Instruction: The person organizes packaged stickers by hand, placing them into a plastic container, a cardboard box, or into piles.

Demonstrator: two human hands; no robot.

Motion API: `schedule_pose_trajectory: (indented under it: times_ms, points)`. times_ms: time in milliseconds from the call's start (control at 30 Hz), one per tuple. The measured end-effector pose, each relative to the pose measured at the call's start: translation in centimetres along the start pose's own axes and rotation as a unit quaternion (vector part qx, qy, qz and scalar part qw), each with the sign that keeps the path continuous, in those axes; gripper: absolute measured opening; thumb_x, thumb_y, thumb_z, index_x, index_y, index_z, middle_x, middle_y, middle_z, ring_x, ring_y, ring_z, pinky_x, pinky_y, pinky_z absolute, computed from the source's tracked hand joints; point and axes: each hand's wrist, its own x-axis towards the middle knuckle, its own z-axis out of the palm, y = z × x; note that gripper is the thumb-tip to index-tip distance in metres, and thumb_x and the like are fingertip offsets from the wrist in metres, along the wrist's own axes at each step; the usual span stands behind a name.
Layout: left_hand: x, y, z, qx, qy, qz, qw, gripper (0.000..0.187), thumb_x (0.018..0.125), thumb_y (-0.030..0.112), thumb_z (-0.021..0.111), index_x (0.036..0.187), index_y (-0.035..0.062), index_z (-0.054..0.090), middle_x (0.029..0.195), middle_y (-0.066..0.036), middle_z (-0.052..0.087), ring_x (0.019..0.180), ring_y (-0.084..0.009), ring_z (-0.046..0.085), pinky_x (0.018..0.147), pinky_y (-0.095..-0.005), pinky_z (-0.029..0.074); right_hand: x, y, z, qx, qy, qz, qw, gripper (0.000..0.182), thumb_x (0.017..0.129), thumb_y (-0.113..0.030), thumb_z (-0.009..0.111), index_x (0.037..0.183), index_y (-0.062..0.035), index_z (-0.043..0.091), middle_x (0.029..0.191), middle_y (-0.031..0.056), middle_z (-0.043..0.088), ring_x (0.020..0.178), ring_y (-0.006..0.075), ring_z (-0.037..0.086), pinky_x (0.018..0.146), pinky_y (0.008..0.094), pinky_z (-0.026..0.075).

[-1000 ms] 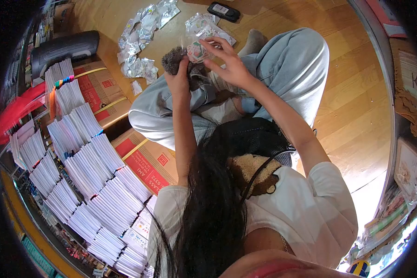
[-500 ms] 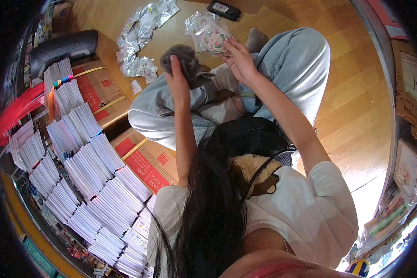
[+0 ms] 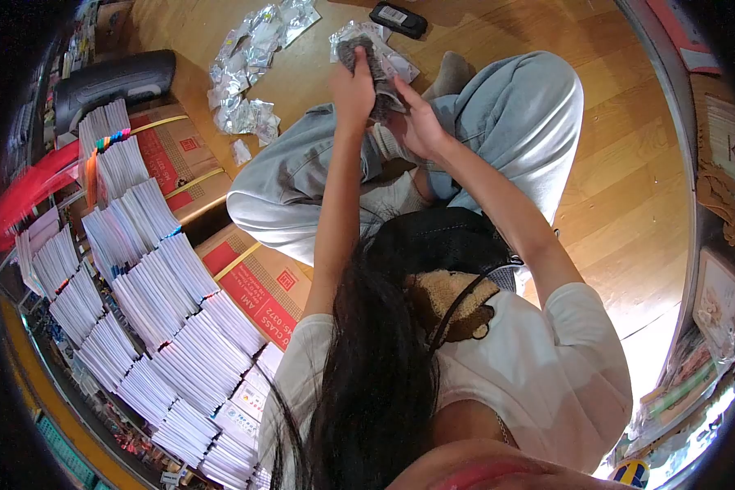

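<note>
My left hand [image 3: 353,98] is closed around a grey fuzzy cloth [image 3: 359,45], thumb on top. The cloth lies against a clear plastic packet [image 3: 398,64] whose printed contents are mostly covered. Close beside it, my right hand [image 3: 419,126] has its fingers up at the cloth's lower right edge, holding the packet from beneath; part of that grip is hidden. Both hands meet above my crossed legs. Other clear packets [image 3: 347,31] lie on the floor just beyond the hands.
More small clear packets [image 3: 249,61] lie in a curved row on the wooden floor [image 3: 621,163]. A black device with a white label [image 3: 398,18] rests beyond them. Stacked booklets [image 3: 167,302] and red-brown cartons [image 3: 175,151] stand at my left. Shelving [image 3: 714,269] lines the right side.
My left hand has carried the grey cloth up and right onto the packet. My right hand has shifted slightly down and right, and the packet's coloured contents are now covered.
</note>
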Motion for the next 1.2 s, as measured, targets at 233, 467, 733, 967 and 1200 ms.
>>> schedule_pose_trajectory:
  times_ms: [233,467,733,967,1200]
  points:
    - [-4.8,-0.4,1.5,0.181,0.024,0.276,0.944,0.034,0.083,0.021,0.053,0.114,0.0084,0.054,0.127,-0.009,0.048,0.123,-0.0259,0.039,0.104,-0.0444,0.023,-0.8,-1.9,0.7,-0.014,0.027,-0.012,0.999,0.063,0.091,-0.051,0.032,0.135,-0.0059,0.029,0.134,0.0075,0.038,0.123,0.0200,0.036,0.102,0.0361,0.028]
    - [-1.2,-1.4,-0.7,0.110,-0.031,0.087,0.990,0.036,0.086,0.031,0.052,0.106,0.0016,0.057,0.105,-0.013,0.060,0.097,-0.0237,0.056,0.085,-0.0372,0.039,-0.3,-0.8,0.5,-0.116,0.023,0.024,0.993,0.072,0.088,-0.057,0.034,0.138,-0.0056,0.024,0.137,0.0091,0.034,0.125,0.0214,0.032,0.103,0.0346,0.024]
    - [-3.5,-3.9,1.3,-0.036,0.064,0.101,0.992,0.037,0.082,0.026,0.059,0.111,0.0041,0.054,0.111,-0.011,0.057,0.109,-0.0269,0.049,0.094,-0.0434,0.031,0.0,-0.3,0.0,-0.158,0.058,0.029,0.985,0.069,0.089,-0.057,0.035,0.135,-0.0058,0.030,0.133,0.0089,0.039,0.124,0.0206,0.034,0.101,0.0348,0.027]
    - [-1.0,-3.0,0.4,0.134,-0.069,0.183,0.971,0.033,0.079,0.022,0.060,0.108,0.0071,0.058,0.112,-0.011,0.058,0.109,-0.0282,0.050,0.091,-0.0437,0.034,0.2,-0.9,-0.3,-0.074,0.046,0.044,0.995,0.066,0.089,-0.056,0.034,0.135,-0.0078,0.030,0.131,0.0072,0.041,0.119,0.0195,0.040,0.098,0.0361,0.033]
    - [-2.3,-2.2,0.7,-0.154,0.082,-0.049,0.983,0.041,0.086,0.032,0.057,0.103,-0.0059,0.057,0.095,-0.019,0.062,0.087,-0.0264,0.059,0.077,-0.0343,0.044,-0.7,-0.9,0.3,-0.101,0.045,0.026,0.994,0.063,0.091,-0.053,0.033,0.131,-0.0043,0.036,0.128,0.0075,0.043,0.117,0.0190,0.041,0.097,0.0353,0.033]
